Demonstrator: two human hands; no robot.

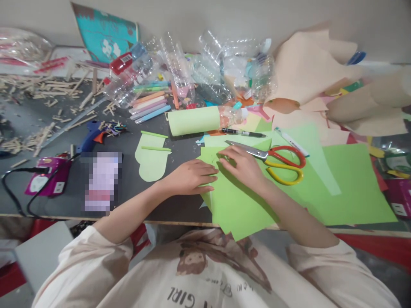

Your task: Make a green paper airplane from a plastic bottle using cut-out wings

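Note:
My left hand [192, 176] lies flat with its fingers stretched out, pressing on the left part of a light green paper sheet [237, 201] at the table's front edge. My right hand [243, 164] rests on the same sheet just to the right, its fingers curled down onto the paper's top edge. Whether they pinch the paper is not clear. Red and yellow scissors [276, 159] lie shut on green paper just beyond my right hand. A black pen [243, 133] lies farther back.
A green mitten-shaped cutout [150, 160] lies left of my hands. A bottle wrapped in green paper [199, 120], pastel markers [150, 102], clear plastic bottles [205, 68], a blue glue gun [91, 134], wooden sticks [38, 94] and beige paper [308, 68] crowd the back. A power strip [48, 179] sits at left.

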